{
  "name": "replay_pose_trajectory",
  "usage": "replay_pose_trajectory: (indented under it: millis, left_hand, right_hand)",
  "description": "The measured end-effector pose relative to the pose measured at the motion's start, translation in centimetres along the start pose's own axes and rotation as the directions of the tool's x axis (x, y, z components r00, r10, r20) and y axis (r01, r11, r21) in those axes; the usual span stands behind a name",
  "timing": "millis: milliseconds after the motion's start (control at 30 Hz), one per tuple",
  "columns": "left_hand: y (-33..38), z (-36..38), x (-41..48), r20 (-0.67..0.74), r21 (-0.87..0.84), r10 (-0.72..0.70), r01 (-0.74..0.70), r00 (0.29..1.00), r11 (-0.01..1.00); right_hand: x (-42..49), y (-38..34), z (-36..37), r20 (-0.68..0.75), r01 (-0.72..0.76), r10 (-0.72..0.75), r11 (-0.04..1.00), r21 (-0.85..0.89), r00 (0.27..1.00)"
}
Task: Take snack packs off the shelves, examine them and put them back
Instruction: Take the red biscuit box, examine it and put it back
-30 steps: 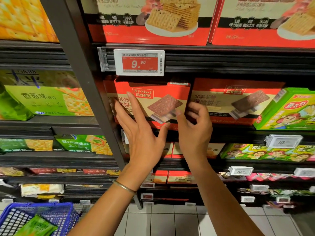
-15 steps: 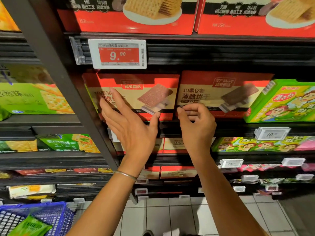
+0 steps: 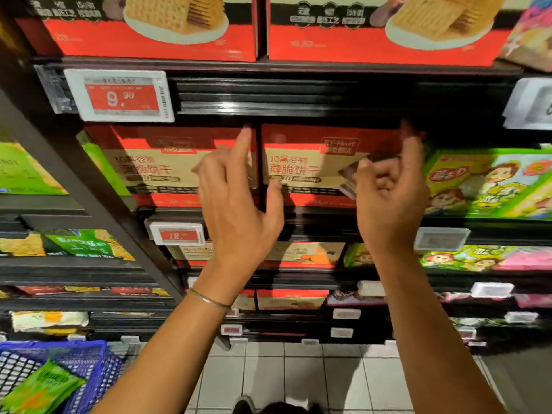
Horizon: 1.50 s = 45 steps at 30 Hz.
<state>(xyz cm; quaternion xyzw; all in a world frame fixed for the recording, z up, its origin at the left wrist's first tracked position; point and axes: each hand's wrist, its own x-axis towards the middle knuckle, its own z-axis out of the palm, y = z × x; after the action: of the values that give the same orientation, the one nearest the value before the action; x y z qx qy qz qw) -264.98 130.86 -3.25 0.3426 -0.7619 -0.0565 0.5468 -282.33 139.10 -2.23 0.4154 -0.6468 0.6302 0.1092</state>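
Observation:
Two red and tan biscuit boxes stand side by side on the middle shelf, the left box (image 3: 161,168) and the right box (image 3: 307,165). My left hand (image 3: 236,204) is raised in front of the gap between them. Its index finger points up along the right box's left edge and its thumb touches that box's front. My right hand (image 3: 391,201) is at the right box's right side, with three fingers curled in and the index finger raised to the box's top right corner. Neither hand plainly grips a box.
A green cartoon snack box (image 3: 490,183) sits right of the red boxes. Larger red cracker boxes (image 3: 149,28) fill the shelf above, over a 9.90 price tag (image 3: 119,97). A dark upright post (image 3: 89,198) runs on the left. A blue basket (image 3: 59,375) holds a green pack.
Both hands have shifted right, from the left box to either side of the right box. My left hand went from flat with spread fingers to a raised index finger. The view moved closer.

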Motion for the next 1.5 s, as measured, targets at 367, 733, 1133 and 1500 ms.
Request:
replay_pose_trajectory:
  millis: [367,733,1133,1500]
  left_hand:
    - [1.3,0.8,-2.2,0.094,-0.25,-0.184,0.202,0.978,0.947]
    - [2.5,0.0,-2.9,0.089,-0.506,-0.167,0.189,0.982,0.842]
    - [5.1,-2.0,-5.6,0.329,-0.602,-0.688,0.705,0.647,0.375]
    - [3.9,-7.7,-10.5,0.623,-0.432,-0.679,0.894,0.39,0.117]
  right_hand:
    - [-2.3,1.4,-2.9,0.031,0.124,-0.127,0.989,0.079,0.991]
    - [-4.5,4.1,-5.8,0.037,-0.116,0.111,0.901,0.417,0.993]
    - [-3.2,5.7,-8.3,0.581,-0.417,0.076,0.771,0.481,0.811]
    - [-8.2,3.4,-9.3,0.724,-0.759,0.349,0.54,0.363,0.595]
